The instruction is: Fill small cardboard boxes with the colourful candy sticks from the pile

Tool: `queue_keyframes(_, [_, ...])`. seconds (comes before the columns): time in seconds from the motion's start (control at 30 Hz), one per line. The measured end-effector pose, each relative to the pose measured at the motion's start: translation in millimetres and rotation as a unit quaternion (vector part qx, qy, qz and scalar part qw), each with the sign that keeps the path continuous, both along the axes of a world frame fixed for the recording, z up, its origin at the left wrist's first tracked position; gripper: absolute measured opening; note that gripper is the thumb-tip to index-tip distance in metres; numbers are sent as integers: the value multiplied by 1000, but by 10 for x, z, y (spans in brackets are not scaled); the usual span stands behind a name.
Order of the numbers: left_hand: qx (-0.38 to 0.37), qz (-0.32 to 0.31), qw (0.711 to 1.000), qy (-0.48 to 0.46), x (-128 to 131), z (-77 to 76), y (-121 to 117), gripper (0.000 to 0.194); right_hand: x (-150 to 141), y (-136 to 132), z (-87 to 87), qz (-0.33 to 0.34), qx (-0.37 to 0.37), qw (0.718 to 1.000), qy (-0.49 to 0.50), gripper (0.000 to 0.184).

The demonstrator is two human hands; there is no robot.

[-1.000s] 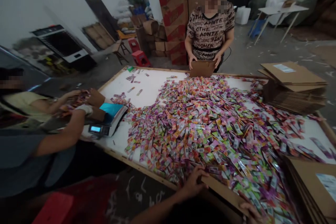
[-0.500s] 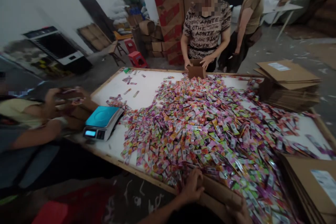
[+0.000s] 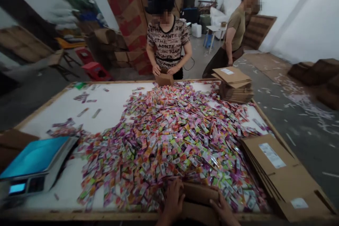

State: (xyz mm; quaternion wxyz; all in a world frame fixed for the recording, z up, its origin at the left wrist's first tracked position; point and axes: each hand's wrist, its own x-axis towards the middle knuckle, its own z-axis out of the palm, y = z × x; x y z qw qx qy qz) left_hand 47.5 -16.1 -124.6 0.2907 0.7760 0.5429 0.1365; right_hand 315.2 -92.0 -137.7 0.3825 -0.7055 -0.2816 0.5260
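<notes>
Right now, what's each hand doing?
Left hand: fingers curled over the near edge of the cardboard box, gripping it.
Right hand: resting on the same box; grip cannot be told.

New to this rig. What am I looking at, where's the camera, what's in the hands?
No machine here: a person wears one camera on the head, looking forward and down, so the two hands at the bottom edge are the wearer's own. The left hand and right hand both grip a brown cardboard box at the near edge of a white table. A big heap of colourful sachets covers it. A scale sits at left, flat cartons at right. Across the table, another person holds a small box.
</notes>
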Motion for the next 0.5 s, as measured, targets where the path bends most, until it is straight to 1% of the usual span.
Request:
queue_keyframes(0.07, [48,-4,998,30,5,8,34,39,-124,25,-126,-52,27,994,-87,61])
queue_keyframes(0.1, [82,-22,995,54,14,19,59,39,-178,29,-188,-59,37,991,-118,59])
queue_keyframes(0.13, [117,-67,988,72,28,34,93,38,-217,28,-242,-57,45,988,-140,57])
queue_keyframes(0.17, [147,-134,977,82,46,54,137,41,-233,25,-283,-49,51,986,-151,56])
queue_keyframes(0.2, [169,-216,958,84,69,78,191,51,-221,26,-307,-35,55,986,-151,57])
queue_keyframes(0.23, [177,-297,935,84,97,109,256,69,-176,39,-314,-14,55,989,-139,59])
queue_keyframes(0.27, [172,-363,912,87,128,148,327,86,-97,73,-301,11,50,992,-116,61])
queue_keyframes(0.3, [153,-414,893,93,161,195,401,99,15,138,-269,39,42,995,-87,63])
queue_keyframes(0.33, [123,-446,881,100,195,248,471,107,158,240,-218,64,38,995,-66,65])
queue_keyframes(0.37, [85,-464,876,102,227,305,534,110,324,381,-154,78,41,994,-67,65])
queue_keyframes(0.4, [45,-469,877,96,258,363,585,107,502,560,-84,77,54,991,-99,67])
queue_keyframes(0.43, [2,-458,885,84,284,420,623,99,681,770,-15,66,72,982,-161,69])
queue_keyframes(0.47, [-37,-430,899,69,302,474,648,86,847,1001,43,48,91,962,-252,75])
queue_keyframes(0.5, [-67,-376,923,51,310,525,662,71,990,1241,84,42,95,933,-345,83])
